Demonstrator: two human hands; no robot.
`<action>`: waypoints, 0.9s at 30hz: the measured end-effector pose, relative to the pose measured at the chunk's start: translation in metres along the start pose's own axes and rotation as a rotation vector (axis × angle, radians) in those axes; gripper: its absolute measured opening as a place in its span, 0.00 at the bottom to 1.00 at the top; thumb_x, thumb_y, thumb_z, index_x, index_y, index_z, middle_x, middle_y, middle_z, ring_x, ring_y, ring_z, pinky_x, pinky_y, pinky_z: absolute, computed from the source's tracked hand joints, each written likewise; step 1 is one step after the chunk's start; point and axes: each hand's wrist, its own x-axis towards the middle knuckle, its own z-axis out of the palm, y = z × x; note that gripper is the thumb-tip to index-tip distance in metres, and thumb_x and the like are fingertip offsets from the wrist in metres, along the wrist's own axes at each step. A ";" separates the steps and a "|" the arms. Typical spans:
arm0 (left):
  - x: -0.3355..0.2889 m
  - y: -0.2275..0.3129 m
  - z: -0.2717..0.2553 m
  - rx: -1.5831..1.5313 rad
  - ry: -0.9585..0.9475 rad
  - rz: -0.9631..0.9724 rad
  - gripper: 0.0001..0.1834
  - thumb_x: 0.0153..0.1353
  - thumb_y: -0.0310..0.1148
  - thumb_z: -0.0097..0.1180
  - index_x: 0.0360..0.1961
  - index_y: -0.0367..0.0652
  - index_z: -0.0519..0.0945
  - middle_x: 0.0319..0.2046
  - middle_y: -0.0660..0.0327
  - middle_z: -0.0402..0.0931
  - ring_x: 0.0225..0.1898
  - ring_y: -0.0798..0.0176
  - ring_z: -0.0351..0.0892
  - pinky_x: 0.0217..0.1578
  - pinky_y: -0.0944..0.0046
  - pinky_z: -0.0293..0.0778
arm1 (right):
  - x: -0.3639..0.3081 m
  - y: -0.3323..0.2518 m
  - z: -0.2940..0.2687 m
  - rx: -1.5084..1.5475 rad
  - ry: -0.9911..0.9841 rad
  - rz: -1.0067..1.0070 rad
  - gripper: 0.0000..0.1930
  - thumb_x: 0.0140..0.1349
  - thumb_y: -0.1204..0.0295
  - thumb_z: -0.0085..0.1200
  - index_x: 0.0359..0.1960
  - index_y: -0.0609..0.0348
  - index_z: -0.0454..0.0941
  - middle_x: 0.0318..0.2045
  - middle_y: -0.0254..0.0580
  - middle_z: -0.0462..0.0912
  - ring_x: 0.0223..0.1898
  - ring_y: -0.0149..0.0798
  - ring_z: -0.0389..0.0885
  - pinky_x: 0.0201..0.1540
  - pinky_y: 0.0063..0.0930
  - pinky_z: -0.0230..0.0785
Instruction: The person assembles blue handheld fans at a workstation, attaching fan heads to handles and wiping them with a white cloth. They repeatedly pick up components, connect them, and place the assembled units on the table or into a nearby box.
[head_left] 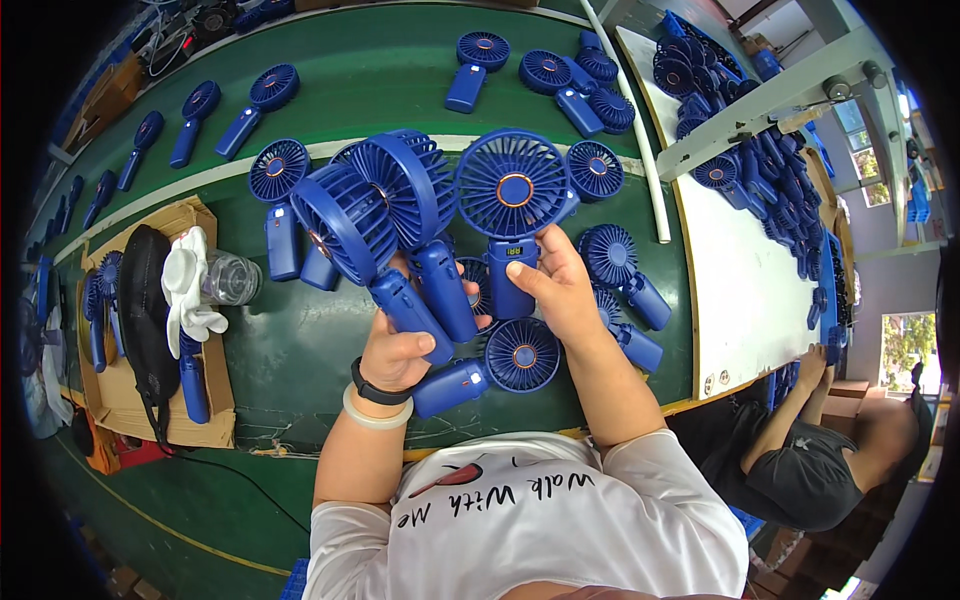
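My left hand (392,352) is wrapped round the handles of two blue handheld fans, one fan (412,315) in front and the other fan (445,290) beside it, their round heads tilted up and away. My right hand (562,285) grips a third handheld fan (512,265) upright, with its grille facing me. The right thumb presses on the front of its handle, just below a small lit display. Directly below my hands another fan (523,354) lies on the green table (290,345), its handle pointing left. More fans (610,255) lie right of my right hand.
Several fans (190,125) lie spaced out on the green strip behind. At left a cardboard tray (215,400) holds a black pouch (147,300), a white glove (185,285) and a clear cup (232,278). On the right, piled fans (770,180) cover part of a white table (735,300), near another person (800,460).
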 end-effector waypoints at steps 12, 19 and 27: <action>0.004 0.000 0.006 0.119 -0.041 -0.018 0.50 0.40 0.26 0.67 0.64 0.42 0.52 0.60 0.53 0.57 0.62 0.51 0.59 0.52 0.45 0.71 | 0.001 0.007 0.001 0.093 0.053 0.060 0.23 0.59 0.77 0.51 0.56 0.62 0.61 0.46 0.39 0.73 0.47 0.29 0.72 0.52 0.26 0.65; 0.005 0.002 0.006 0.038 -0.087 -0.021 0.55 0.37 0.27 0.67 0.66 0.44 0.47 0.64 0.50 0.50 0.66 0.42 0.50 0.53 0.39 0.68 | -0.007 -0.001 -0.002 0.129 0.011 0.036 0.24 0.58 0.78 0.51 0.56 0.67 0.61 0.47 0.41 0.73 0.48 0.31 0.72 0.53 0.27 0.64; 0.001 -0.008 0.011 0.033 -0.150 -0.058 0.58 0.38 0.27 0.65 0.68 0.50 0.42 0.66 0.46 0.44 0.67 0.41 0.45 0.53 0.37 0.67 | -0.013 -0.004 -0.018 0.045 0.032 0.050 0.25 0.57 0.79 0.51 0.56 0.69 0.60 0.47 0.43 0.73 0.48 0.32 0.72 0.52 0.27 0.65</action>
